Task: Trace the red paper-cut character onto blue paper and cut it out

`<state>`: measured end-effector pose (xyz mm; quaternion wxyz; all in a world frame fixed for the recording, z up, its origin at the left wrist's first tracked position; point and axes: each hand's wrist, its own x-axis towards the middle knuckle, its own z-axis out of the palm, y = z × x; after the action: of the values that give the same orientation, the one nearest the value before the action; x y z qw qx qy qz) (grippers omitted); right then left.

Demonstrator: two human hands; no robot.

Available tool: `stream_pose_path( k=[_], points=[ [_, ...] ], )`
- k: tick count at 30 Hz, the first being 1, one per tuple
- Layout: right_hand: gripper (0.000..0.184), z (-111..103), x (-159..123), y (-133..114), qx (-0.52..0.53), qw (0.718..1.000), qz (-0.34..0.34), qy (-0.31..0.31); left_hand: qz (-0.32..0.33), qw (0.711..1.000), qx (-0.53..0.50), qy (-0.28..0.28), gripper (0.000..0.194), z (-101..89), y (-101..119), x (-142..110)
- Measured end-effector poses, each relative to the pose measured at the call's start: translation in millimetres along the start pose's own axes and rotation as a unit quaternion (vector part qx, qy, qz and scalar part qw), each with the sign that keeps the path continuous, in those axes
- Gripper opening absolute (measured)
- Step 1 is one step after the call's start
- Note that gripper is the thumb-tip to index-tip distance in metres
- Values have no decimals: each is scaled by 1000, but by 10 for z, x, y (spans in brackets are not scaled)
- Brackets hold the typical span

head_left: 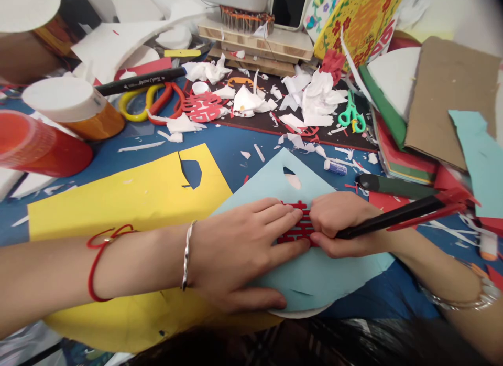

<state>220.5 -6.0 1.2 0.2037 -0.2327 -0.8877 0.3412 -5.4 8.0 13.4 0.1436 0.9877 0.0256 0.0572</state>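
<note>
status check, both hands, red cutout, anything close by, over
Left hand flat over red cutout; right hand gripping black tool; cutout on light blue paper, partly covered; white scraps beyond.

I have one view to work with, the head camera, worn on the person's head. It looks forward and down over a blue tabletop [231,161], close above the hands. Both forearms enter from the sides, left and right, and meet near the middle. Toward the top, my view reaches the wooden stand [255,41] at the far side. With a single camera, I have no area shared between two views.
</note>
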Motion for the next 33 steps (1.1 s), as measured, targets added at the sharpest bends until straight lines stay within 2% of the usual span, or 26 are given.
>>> stream_pose_path(
  k=[12, 18, 23, 28, 33],
  points=[
    [38, 22, 45, -72, -14, 999, -32, -10, -8, 1000, -8, -4, 54, -19, 14, -5],
    [36, 31, 20, -47, -43, 996, -76, -27, -16, 1000, -22, -13, 53, -41, -3, -2],
    [35, 65, -27, -26, -44, 995, -83, -18, -26, 998, -43, -23, 53, -64, -16, 11],
    [35, 103, -72, -4, -88, 991, -97, 2, -29, 998, -45, -21, 52, -51, -6, 7],
    [33, 122, -100, 33, -131, 985, -107, -26, -26, 999, -40, -20, 52, -30, -14, 4]
  ],
)
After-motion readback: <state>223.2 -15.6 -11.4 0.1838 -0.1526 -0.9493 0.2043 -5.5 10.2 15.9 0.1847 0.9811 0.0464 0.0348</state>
